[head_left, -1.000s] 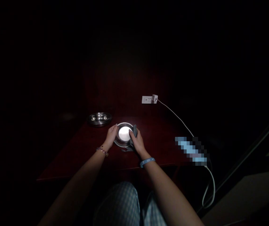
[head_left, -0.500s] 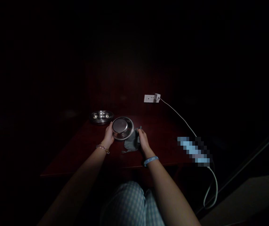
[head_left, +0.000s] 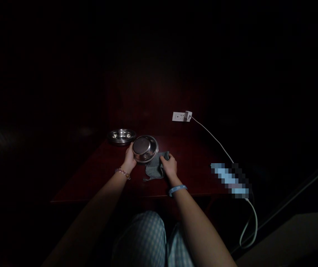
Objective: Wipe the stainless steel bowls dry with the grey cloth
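My left hand (head_left: 130, 158) grips a shiny steel bowl (head_left: 145, 149) by its left rim. The bowl is tilted, with its flat underside turned toward me. Just right of it and lower, my right hand (head_left: 169, 165) is closed on a grey cloth (head_left: 155, 168), thumb on top. The cloth hangs down to the left below the bowl, a corner trailing near the tabletop. Some of my left fingers are hidden behind the bowl.
A stack of steel bowls (head_left: 121, 136) stands at the back left of the dark red table (head_left: 92, 178). On the wall, a socket (head_left: 179, 116) holds a white charger (head_left: 188, 116). Its cable (head_left: 217, 141) runs to a blurred-out device (head_left: 229, 180) at right.
The bowl has tipped a little further, showing more of its side. My right hand has shifted slightly down and turned, bunching the cloth. The camera view moved a little.
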`<control>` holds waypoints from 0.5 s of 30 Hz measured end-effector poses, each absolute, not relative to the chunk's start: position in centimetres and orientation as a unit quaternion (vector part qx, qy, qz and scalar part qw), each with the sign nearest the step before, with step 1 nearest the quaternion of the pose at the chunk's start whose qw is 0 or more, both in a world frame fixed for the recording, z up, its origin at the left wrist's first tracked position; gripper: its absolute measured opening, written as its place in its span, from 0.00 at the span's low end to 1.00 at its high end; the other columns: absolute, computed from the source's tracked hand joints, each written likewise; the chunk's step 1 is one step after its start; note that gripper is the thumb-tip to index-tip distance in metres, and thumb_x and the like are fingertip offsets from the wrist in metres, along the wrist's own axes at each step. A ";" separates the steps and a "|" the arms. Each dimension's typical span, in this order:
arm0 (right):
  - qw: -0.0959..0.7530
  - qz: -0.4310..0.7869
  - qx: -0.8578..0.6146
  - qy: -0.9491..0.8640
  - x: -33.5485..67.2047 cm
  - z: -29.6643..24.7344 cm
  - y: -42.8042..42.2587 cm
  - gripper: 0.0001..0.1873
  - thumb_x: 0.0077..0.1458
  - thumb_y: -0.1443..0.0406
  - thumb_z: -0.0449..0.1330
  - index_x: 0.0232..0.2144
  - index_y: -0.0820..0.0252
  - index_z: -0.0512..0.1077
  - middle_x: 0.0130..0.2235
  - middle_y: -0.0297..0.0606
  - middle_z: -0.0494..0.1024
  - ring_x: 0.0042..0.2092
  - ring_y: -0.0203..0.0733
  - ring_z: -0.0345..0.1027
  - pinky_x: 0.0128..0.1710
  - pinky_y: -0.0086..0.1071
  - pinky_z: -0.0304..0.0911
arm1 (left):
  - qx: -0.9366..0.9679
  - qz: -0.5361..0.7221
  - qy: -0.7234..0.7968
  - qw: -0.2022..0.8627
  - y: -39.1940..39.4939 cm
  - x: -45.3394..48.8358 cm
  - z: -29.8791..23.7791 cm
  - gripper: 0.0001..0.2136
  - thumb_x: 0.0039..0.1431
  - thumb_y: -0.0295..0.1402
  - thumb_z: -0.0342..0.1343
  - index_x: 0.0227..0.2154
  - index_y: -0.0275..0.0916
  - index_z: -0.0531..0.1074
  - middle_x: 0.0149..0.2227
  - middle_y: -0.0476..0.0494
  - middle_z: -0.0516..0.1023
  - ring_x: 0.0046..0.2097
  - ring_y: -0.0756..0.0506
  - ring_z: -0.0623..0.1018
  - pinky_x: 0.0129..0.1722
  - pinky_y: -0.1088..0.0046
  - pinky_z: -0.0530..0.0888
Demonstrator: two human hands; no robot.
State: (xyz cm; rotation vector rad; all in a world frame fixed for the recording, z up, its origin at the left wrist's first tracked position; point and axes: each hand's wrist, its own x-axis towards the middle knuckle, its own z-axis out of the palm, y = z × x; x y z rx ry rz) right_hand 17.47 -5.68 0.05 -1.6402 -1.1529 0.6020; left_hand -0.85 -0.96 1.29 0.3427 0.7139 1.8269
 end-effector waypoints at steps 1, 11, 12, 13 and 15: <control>0.525 0.245 -0.674 -0.458 17.6 -0.1 -5.5 0.18 0.52 0.54 0.67 0.43 0.55 0.81 0.45 0.46 0.87 0.48 0.55 0.82 0.51 0.43 0.73 | 0.152 0.769 0.301 0.543 -1.1 -0.8 1.3 0.08 0.69 0.31 0.60 0.32 0.38 0.80 0.33 0.47 0.86 0.39 0.48 0.83 0.49 0.74 0.78; 0.737 0.072 -0.501 -0.447 18.6 1.1 -7.0 0.22 0.67 0.49 0.55 0.50 0.58 0.74 0.55 0.49 0.83 0.57 0.51 0.76 0.63 0.46 0.68 | 0.289 0.700 0.366 0.540 -2.0 -0.2 0.8 0.15 0.55 0.44 0.73 0.33 0.36 0.81 0.30 0.45 0.84 0.34 0.45 0.81 0.36 0.72 0.76; 0.718 0.058 -0.483 -0.499 18.2 1.1 -7.4 0.20 0.67 0.51 0.55 0.51 0.57 0.75 0.56 0.49 0.82 0.58 0.51 0.75 0.64 0.47 0.68 | 0.299 0.698 0.369 0.536 -2.1 -0.1 0.8 0.16 0.55 0.45 0.74 0.32 0.36 0.81 0.30 0.45 0.85 0.34 0.45 0.81 0.36 0.72 0.76; 0.692 0.050 -0.469 -0.547 17.7 1.0 -7.7 0.19 0.68 0.54 0.55 0.52 0.56 0.76 0.56 0.49 0.82 0.59 0.51 0.75 0.64 0.47 0.68 | 0.307 0.696 0.372 0.532 -2.1 -0.1 0.7 0.17 0.54 0.46 0.74 0.32 0.36 0.81 0.30 0.44 0.85 0.34 0.45 0.81 0.36 0.72 0.75; 0.633 0.043 -0.443 -0.634 16.9 0.9 -8.1 0.18 0.69 0.60 0.54 0.55 0.56 0.76 0.57 0.49 0.82 0.60 0.51 0.75 0.64 0.47 0.70 | 0.320 0.689 0.377 0.530 -2.1 0.0 0.6 0.18 0.53 0.48 0.73 0.33 0.35 0.82 0.31 0.43 0.85 0.34 0.44 0.81 0.35 0.71 0.75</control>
